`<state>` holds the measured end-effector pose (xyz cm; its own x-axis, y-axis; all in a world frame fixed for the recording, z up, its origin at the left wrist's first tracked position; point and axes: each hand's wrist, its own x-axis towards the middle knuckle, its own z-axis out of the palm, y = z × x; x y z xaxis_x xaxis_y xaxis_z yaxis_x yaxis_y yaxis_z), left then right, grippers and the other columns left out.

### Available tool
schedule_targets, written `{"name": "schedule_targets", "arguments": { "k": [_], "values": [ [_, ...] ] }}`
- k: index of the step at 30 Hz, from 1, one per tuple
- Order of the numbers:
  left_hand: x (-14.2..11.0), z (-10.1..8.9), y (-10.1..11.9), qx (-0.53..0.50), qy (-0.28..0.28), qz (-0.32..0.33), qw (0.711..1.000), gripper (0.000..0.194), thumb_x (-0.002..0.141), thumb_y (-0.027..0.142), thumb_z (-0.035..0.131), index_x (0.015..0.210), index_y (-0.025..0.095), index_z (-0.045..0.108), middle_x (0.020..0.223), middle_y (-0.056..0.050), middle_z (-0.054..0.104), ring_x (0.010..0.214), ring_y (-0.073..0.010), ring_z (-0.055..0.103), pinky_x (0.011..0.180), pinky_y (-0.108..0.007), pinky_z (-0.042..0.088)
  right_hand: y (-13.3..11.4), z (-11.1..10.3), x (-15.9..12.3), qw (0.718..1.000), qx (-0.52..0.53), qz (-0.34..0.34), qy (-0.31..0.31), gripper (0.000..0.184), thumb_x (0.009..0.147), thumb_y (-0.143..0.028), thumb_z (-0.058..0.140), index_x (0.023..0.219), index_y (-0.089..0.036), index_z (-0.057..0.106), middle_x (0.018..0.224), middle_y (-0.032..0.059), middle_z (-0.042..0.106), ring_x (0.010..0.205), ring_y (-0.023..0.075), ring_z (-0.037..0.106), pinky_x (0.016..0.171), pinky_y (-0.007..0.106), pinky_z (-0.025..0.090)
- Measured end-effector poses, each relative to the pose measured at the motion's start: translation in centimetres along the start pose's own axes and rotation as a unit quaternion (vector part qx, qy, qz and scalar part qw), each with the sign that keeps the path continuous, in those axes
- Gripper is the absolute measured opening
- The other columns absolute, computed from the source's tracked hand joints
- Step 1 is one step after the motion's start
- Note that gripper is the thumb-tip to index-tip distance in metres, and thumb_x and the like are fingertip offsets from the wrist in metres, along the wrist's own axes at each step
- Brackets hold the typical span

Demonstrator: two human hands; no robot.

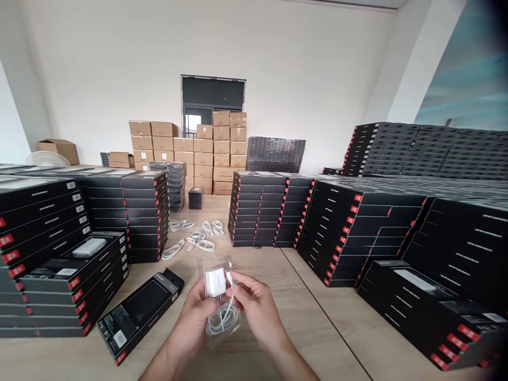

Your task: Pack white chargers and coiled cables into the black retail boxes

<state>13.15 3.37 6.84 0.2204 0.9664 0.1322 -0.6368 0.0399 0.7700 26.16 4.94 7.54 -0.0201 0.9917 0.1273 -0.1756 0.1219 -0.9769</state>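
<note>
Both hands, left (pixel 195 312) and right (pixel 254 299), pinched on a bagged charger (pixel 215 281) and cable (pixel 223 319); black box (pixel 138 312) at 9 o'clock.

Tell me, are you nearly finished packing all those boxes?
Hard to say. Tall stacks of black boxes stand closed around the table, so those look done. Both hands, left hand and right hand, hold a white charger with its cable. One black box lies beside them, and loose cables wait behind.

stacks of black boxes (pixel 270 211) flank loose white cables (pixel 198 241); cardboard cartons (pixel 206 151) behind.
</note>
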Motion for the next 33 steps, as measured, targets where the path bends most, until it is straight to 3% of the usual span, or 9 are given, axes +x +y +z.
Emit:
{"name": "schedule_targets", "arguments": {
  "k": [4,11,16,20,24,26,28,30,33],
  "values": [
    [0.0,0.2,0.0,-0.005,0.012,-0.002,1.000,0.038,0.064,0.018,0.076,0.101,0.017,0.067,0.085,-0.007,0.073,0.077,-0.0236,0.069,0.072,-0.032,0.051,-0.1,0.2,-0.1,0.999,-0.032,-0.016,0.024,0.045,0.069,-0.030,0.071,0.112,-0.017,0.071,0.059,-0.0010,0.067,0.045,0.0105,0.047,0.045,0.024,0.040],
    [0.2,-0.3,-0.4,-0.011,-0.004,0.013,1.000,0.030,0.066,0.016,0.072,0.095,0.017,0.067,0.079,-0.005,0.071,0.071,-0.0205,0.067,0.068,-0.030,0.049,1.0,0.2,0.1,0.991,-0.128,-0.033,0.018,0.043,0.077,-0.035,0.061,0.114,-0.015,0.071,0.068,0.0055,0.072,0.049,0.0159,0.055,0.047,0.029,0.046],
    [0.2,-0.7,-0.4,-0.035,0.031,0.001,0.999,0.036,0.061,0.011,0.073,0.096,0.017,0.068,0.084,-0.005,0.073,0.075,-0.0177,0.066,0.071,-0.027,0.048,1.2,0.0,0.1,0.942,-0.304,-0.138,0.014,0.034,0.081,-0.027,0.055,0.108,-0.022,0.074,0.089,0.0102,0.077,0.076,0.0259,0.069,0.074,0.036,0.051],
    [0.0,-1.0,-0.4,-0.056,0.048,-0.011,0.997,0.033,0.058,0.008,0.072,0.089,0.016,0.068,0.077,-0.002,0.072,0.066,-0.0144,0.064,0.066,-0.024,0.047,0.7,0.0,-0.1,0.895,-0.425,-0.136,-0.009,0.037,0.083,-0.026,0.050,0.113,-0.026,0.072,0.093,0.0096,0.078,0.070,0.0240,0.069,0.070,0.033,0.050],
    [-0.2,-1.3,-0.4,-0.072,0.054,-0.024,0.996,0.034,0.059,0.010,0.072,0.092,0.015,0.068,0.077,-0.004,0.073,0.068,-0.0178,0.067,0.065,-0.026,0.049,0.6,0.1,-0.4,0.889,-0.443,-0.114,-0.037,0.040,0.086,-0.027,0.046,0.119,-0.024,0.068,0.102,0.0089,0.076,0.073,0.0222,0.068,0.067,0.030,0.050],
    [-0.2,-1.5,-0.2,-0.080,0.055,-0.019,0.995,0.033,0.059,0.010,0.072,0.091,0.015,0.068,0.077,-0.005,0.073,0.068,-0.0186,0.067,0.066,-0.027,0.050,0.7,0.1,-0.5,0.891,-0.438,-0.111,-0.047,0.041,0.086,-0.029,0.046,0.122,-0.026,0.065,0.096,0.0073,0.077,0.069,0.0206,0.066,0.063,0.028,0.049],
    [-0.3,-1.6,0.2,-0.084,0.054,-0.014,0.995,0.032,0.059,0.009,0.072,0.090,0.014,0.068,0.076,-0.005,0.073,0.067,-0.0177,0.067,0.066,-0.027,0.050,0.7,0.0,-0.5,0.885,-0.451,-0.102,-0.056,0.043,0.086,-0.030,0.048,0.126,-0.027,0.062,0.074,0.0032,0.077,0.056,0.0176,0.060,0.056,0.026,0.045],
    [-0.3,-1.7,0.6,-0.086,0.062,-0.018,0.994,0.032,0.058,0.008,0.073,0.089,0.015,0.068,0.076,-0.004,0.073,0.068,-0.0168,0.068,0.067,-0.026,0.050,0.5,-0.2,-0.5,0.876,-0.468,-0.092,-0.073,0.047,0.085,-0.030,0.050,0.131,-0.028,0.057,0.055,-0.0021,0.067,0.046,0.0149,0.050,0.050,0.025,0.041],
    [-0.3,-1.9,1.1,-0.084,0.089,-0.036,0.992,0.037,0.056,0.007,0.073,0.091,0.015,0.067,0.076,-0.005,0.073,0.071,-0.0173,0.069,0.070,-0.027,0.052,0.5,-0.5,-0.4,0.876,-0.454,-0.114,-0.116,0.055,0.083,-0.027,0.052,0.138,-0.028,0.050,0.062,-0.0027,0.063,0.055,0.0153,0.053,0.058,0.026,0.044]
  ]
}}
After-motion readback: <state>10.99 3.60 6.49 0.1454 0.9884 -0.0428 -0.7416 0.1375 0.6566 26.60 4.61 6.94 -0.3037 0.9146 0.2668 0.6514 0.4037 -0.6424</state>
